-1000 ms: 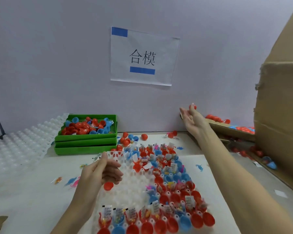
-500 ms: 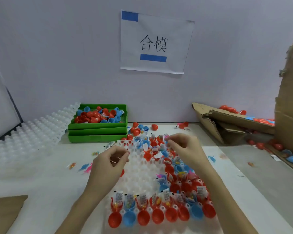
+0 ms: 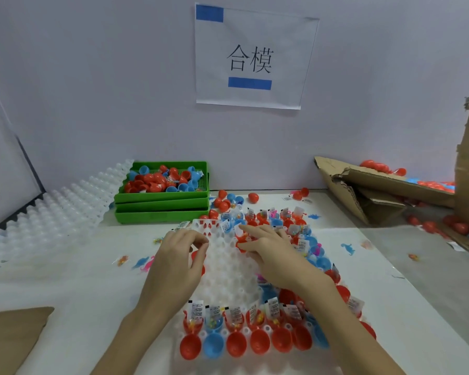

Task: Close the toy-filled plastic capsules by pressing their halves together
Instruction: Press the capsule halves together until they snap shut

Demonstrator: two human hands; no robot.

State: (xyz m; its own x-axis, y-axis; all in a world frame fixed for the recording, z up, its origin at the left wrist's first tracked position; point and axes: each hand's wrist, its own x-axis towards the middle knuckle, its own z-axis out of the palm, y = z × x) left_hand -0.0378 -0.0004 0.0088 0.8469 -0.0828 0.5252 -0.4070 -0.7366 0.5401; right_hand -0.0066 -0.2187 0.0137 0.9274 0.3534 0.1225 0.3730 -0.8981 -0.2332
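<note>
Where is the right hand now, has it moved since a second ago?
Yes. The right hand came back from the cardboard box at the right and now reaches onto the white capsule tray, beside the left hand.

Two bare forearms reaching forward, left hand (image 3: pixel 178 262) palm-down with fingers curled inward, right hand (image 3: pixel 275 253) palm-down, fingers extended forward and slightly bent, hands close together

one head-worn wide-angle view looks forward and down, close over the white tray (image 3: pixel 228 269), facing the back wall (image 3: pixel 92 90)
</note>
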